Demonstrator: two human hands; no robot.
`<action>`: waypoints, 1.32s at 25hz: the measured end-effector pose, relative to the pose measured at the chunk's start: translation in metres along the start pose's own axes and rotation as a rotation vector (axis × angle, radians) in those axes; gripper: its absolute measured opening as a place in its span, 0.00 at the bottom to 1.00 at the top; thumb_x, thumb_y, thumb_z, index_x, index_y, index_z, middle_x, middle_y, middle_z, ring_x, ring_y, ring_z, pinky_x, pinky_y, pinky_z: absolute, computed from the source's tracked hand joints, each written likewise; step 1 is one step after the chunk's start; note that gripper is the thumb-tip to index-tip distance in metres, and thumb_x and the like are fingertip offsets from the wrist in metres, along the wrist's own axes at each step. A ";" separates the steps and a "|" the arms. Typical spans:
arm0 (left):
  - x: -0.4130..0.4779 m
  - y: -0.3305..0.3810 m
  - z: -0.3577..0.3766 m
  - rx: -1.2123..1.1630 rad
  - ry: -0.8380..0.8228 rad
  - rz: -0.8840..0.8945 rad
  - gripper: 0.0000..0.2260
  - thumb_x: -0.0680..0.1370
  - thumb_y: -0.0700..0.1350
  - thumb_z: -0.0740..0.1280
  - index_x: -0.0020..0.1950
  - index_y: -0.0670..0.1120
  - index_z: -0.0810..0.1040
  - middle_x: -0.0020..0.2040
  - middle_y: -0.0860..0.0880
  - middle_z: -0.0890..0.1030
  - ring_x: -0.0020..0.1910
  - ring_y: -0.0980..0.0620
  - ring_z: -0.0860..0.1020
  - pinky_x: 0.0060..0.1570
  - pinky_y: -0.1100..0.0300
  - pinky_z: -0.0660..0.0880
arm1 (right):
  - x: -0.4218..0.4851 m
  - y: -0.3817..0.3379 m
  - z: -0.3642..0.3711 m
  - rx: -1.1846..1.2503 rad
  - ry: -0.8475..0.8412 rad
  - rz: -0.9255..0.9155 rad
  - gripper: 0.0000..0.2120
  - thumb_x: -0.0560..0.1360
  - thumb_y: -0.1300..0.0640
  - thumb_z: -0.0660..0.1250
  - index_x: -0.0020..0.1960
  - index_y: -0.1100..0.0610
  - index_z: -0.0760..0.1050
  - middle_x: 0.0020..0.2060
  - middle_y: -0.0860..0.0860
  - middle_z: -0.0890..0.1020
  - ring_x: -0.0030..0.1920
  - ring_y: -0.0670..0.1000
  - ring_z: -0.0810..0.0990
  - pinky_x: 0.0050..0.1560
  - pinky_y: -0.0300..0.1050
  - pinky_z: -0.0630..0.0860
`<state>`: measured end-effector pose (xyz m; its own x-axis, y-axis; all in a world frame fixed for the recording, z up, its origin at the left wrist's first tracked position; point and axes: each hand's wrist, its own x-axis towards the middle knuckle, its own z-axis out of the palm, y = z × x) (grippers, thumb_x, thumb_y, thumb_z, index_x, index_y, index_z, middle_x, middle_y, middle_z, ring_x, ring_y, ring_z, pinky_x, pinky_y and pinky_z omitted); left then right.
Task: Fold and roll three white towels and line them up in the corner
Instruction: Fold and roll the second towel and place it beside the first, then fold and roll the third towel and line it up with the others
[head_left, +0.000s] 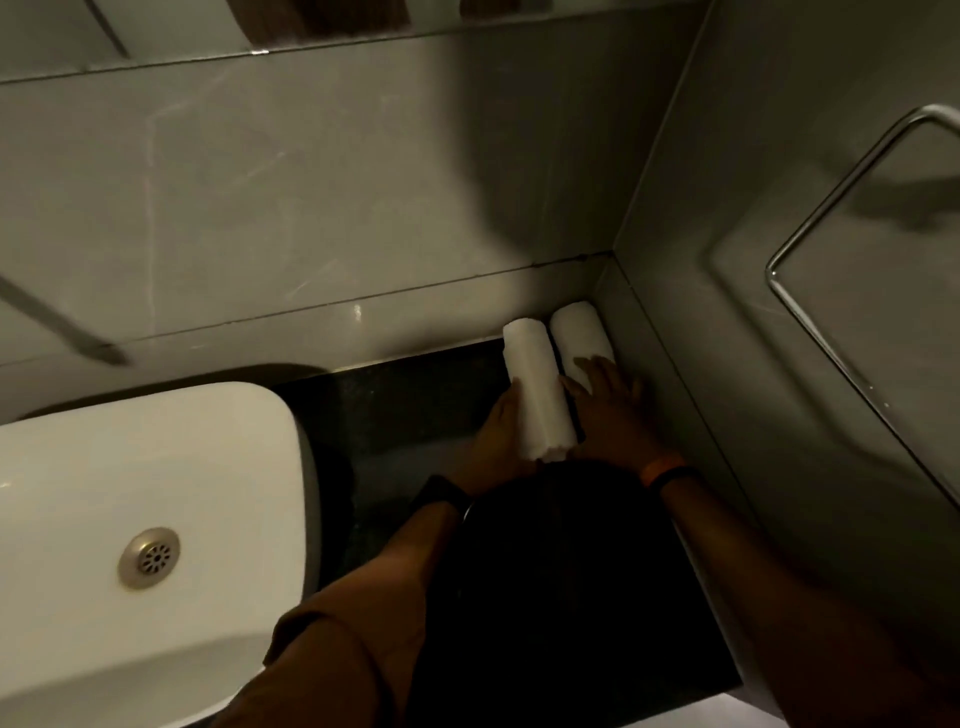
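Observation:
Two rolled white towels lie side by side on the dark counter (415, 395) in the corner where two grey walls meet. The right roll (579, 338) rests against the side wall. The left roll (535, 384) lies next to it, its near end toward me. My left hand (501, 431) cups the left roll's left side. My right hand (610, 400) lies flat with spread fingers over the near part of the right roll, touching the left roll's right side. No third towel is in view.
A white basin (156, 467) with a metal drain (149, 557) fills the lower left. A chrome rail (831, 208) hangs on the right wall. A dark faucet spout (62, 327) juts in at the left. My dark clothing hides the near counter.

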<state>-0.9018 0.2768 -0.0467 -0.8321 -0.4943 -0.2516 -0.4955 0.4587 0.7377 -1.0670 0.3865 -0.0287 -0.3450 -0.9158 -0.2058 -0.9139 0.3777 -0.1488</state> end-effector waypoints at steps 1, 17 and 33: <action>0.009 -0.001 0.000 -0.023 -0.002 0.015 0.50 0.69 0.46 0.77 0.78 0.45 0.44 0.78 0.42 0.53 0.76 0.42 0.57 0.74 0.48 0.58 | 0.008 0.008 -0.001 -0.005 0.011 0.006 0.52 0.61 0.33 0.74 0.76 0.52 0.56 0.77 0.57 0.52 0.76 0.61 0.47 0.70 0.70 0.48; -0.010 -0.012 -0.011 0.468 0.000 0.015 0.55 0.67 0.65 0.71 0.77 0.44 0.37 0.79 0.43 0.44 0.78 0.43 0.44 0.74 0.39 0.44 | 0.002 -0.031 -0.008 0.163 0.067 -0.108 0.46 0.66 0.55 0.74 0.76 0.61 0.53 0.77 0.61 0.52 0.77 0.62 0.50 0.76 0.58 0.45; -0.349 -0.250 -0.336 0.794 0.601 -0.182 0.40 0.75 0.65 0.56 0.78 0.42 0.51 0.78 0.41 0.57 0.77 0.43 0.53 0.75 0.43 0.51 | 0.055 -0.529 -0.011 0.086 0.339 -0.491 0.45 0.70 0.37 0.64 0.77 0.58 0.50 0.77 0.59 0.56 0.77 0.59 0.51 0.76 0.60 0.51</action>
<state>-0.4037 0.0865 0.0674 -0.5723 -0.7952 0.2001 -0.8071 0.5894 0.0339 -0.6050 0.1345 0.0494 0.0514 -0.9732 0.2242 -0.9678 -0.1039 -0.2292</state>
